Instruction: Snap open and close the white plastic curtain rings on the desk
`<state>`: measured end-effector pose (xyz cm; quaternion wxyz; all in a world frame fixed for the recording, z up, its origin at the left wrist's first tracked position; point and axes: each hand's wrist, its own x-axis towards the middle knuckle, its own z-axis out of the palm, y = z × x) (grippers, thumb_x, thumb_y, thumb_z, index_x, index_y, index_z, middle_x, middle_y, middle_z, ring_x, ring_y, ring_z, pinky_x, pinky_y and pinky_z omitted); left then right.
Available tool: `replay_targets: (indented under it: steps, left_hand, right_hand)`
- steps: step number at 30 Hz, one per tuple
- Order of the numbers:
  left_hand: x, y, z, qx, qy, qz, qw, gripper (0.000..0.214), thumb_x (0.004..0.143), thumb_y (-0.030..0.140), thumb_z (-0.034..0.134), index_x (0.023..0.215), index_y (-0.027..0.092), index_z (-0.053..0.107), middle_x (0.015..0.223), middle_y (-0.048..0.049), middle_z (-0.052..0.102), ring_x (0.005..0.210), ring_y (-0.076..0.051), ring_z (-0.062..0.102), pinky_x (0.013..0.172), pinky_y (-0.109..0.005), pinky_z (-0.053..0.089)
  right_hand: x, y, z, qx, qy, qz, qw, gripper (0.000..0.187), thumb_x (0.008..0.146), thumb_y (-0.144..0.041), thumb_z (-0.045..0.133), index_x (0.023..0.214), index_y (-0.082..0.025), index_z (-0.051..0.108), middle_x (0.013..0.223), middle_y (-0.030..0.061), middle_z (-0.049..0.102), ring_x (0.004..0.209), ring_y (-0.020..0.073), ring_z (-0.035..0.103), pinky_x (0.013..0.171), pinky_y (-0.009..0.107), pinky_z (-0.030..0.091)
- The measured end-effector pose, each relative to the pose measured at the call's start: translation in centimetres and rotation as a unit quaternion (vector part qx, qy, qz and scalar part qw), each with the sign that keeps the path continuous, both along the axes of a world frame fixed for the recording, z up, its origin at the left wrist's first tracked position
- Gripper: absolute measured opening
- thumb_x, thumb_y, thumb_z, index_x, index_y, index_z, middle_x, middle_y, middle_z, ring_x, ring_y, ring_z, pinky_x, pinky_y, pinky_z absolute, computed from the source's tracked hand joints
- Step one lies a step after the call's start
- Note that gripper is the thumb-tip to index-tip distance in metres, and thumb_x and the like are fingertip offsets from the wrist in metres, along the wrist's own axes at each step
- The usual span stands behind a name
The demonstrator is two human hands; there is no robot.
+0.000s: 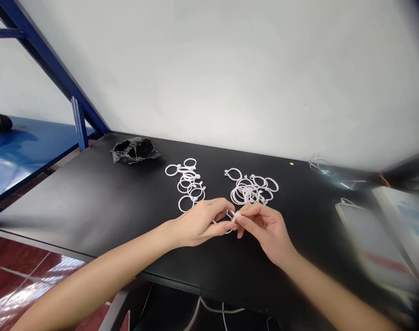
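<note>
Between both hands, low over the front part of the black table point(150, 202), is a white plastic ring point(228, 214) with a small knob. My left hand point(204, 220) pinches its left side between thumb and fingers. With thumb and forefinger, my right hand point(262, 227) grips the ring's knobbed end; fingers hide part of it. A loose group of similar white rings point(186, 184) lies just beyond my left hand. Behind my right hand is a denser pile of white rings point(245, 191), overlapping one another, with small knobs at their ends.
A crumpled black plastic bag point(135, 150) sits at the back left. Clear glasses point(321, 166) lie at the back right, near a blurred white tray-like object point(371, 243). A white wall point(247, 78) rises behind the table, and a blue metal frame point(80, 122) stands left.
</note>
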<state>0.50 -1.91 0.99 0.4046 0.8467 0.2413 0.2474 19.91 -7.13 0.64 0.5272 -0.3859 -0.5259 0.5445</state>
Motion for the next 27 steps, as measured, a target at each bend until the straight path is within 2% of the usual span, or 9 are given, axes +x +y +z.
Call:
replay_targets:
  steps: [3, 7, 10, 12, 14, 15, 18, 21, 27]
  left_hand:
    - [0.0, -0.1, 0.1, -0.005, -0.002, -0.005, 1.000, 0.044, 0.097, 0.055, 0.035, 0.097, 0.016, 0.056, 0.065, 0.0036, 0.044, 0.056, -0.011, 0.041, 0.055, -0.022, 0.037]
    - [0.1, -0.2, 0.3, -0.020, -0.003, -0.014, 1.000, 0.042, 0.098, 0.052, 0.034, 0.094, 0.016, 0.056, 0.065, 0.0020, 0.052, 0.056, -0.011, 0.046, 0.057, -0.023, 0.038]
    - [-0.1, 0.1, 0.6, -0.001, -0.003, -0.018, 1.000, 0.044, 0.099, 0.052, 0.031, 0.097, 0.016, 0.056, 0.065, 0.0021, 0.052, 0.055, -0.011, 0.046, 0.056, -0.023, 0.039]
    - [-0.6, 0.8, 0.8, 0.063, 0.016, 0.010, 0.998, 0.043, 0.100, 0.050, 0.031, 0.102, 0.015, 0.057, 0.069, 0.0005, 0.054, 0.061, -0.013, 0.050, 0.060, -0.024, 0.042]
    - [-1.2, 1.8, 0.9, 0.178, 0.056, 0.072, 0.980, 0.042, 0.099, 0.049, 0.035, 0.103, 0.013, 0.058, 0.080, -0.0046, 0.059, 0.072, -0.016, 0.055, 0.068, -0.029, 0.044]
    - [-1.5, 2.4, 0.8, 0.242, 0.082, 0.108, 0.961, 0.043, 0.099, 0.049, 0.038, 0.100, 0.012, 0.059, 0.086, -0.0076, 0.061, 0.078, -0.019, 0.055, 0.072, -0.032, 0.045]
    - [-2.2, 3.9, 0.2, 0.377, 0.174, 0.197, 0.888, 0.044, 0.098, 0.050, 0.041, 0.094, 0.012, 0.063, 0.096, -0.0129, 0.060, 0.083, -0.023, 0.054, 0.076, -0.037, 0.044]
    - [-2.5, 4.6, -0.4, 0.414, 0.243, 0.240, 0.844, 0.041, 0.100, 0.043, 0.039, 0.100, 0.011, 0.065, 0.097, -0.0135, 0.060, 0.084, -0.025, 0.054, 0.075, -0.038, 0.044]
    - [-2.7, 4.4, -0.8, 0.419, 0.313, 0.274, 0.807, 0.028, 0.098, 0.023, 0.040, 0.105, 0.010, 0.064, 0.105, -0.0159, 0.062, 0.096, -0.029, 0.056, 0.092, -0.047, 0.042]
  right_hand:
    - [0.2, 0.3, -0.2, -0.050, 0.034, 0.038, 0.997, 0.006, 0.081, -0.022, 0.075, 0.076, -0.020, 0.073, 0.070, 0.0001, 0.070, 0.063, 0.0132, 0.070, 0.053, 0.022, 0.059]
    - [0.3, 0.5, -0.4, -0.113, 0.062, 0.050, 0.990, 0.010, 0.079, -0.024, 0.077, 0.071, -0.019, 0.073, 0.067, -0.0004, 0.071, 0.062, 0.0121, 0.070, 0.054, 0.020, 0.058]
    - [0.4, 0.5, -0.5, -0.109, 0.055, 0.065, 0.990, 0.008, 0.081, -0.028, 0.075, 0.079, -0.021, 0.073, 0.073, 0.0001, 0.073, 0.066, 0.0129, 0.071, 0.056, 0.022, 0.058]
    - [0.6, 0.5, -0.6, -0.070, 0.003, 0.064, 0.995, 0.016, 0.081, -0.030, 0.075, 0.095, -0.024, 0.071, 0.082, 0.0011, 0.075, 0.069, 0.0146, 0.071, 0.055, 0.024, 0.058]
    - [0.9, 0.4, -0.7, 0.018, -0.111, 0.042, 0.993, 0.030, 0.077, -0.028, 0.078, 0.105, -0.025, 0.068, 0.088, 0.0024, 0.074, 0.073, 0.0164, 0.070, 0.058, 0.028, 0.057]
    - [1.0, 0.4, -0.8, 0.077, -0.182, 0.032, 0.980, 0.032, 0.075, -0.027, 0.080, 0.104, -0.024, 0.067, 0.089, 0.0031, 0.073, 0.075, 0.0175, 0.068, 0.063, 0.031, 0.058]
    - [1.0, 0.4, -1.1, 0.228, -0.355, 0.049, 0.905, 0.022, 0.076, -0.022, 0.079, 0.096, -0.021, 0.068, 0.090, 0.0050, 0.070, 0.085, 0.0208, 0.063, 0.079, 0.040, 0.055]
    - [0.8, 0.4, -1.5, 0.273, -0.412, 0.077, 0.866, 0.013, 0.083, -0.016, 0.070, 0.096, -0.020, 0.067, 0.089, 0.0052, 0.069, 0.089, 0.0214, 0.060, 0.082, 0.040, 0.053]
    - [0.6, 0.5, -1.8, 0.300, -0.376, 0.040, 0.876, 0.016, 0.088, -0.005, 0.060, 0.093, -0.019, 0.066, 0.077, 0.0024, 0.067, 0.078, 0.0170, 0.057, 0.071, 0.032, 0.052]
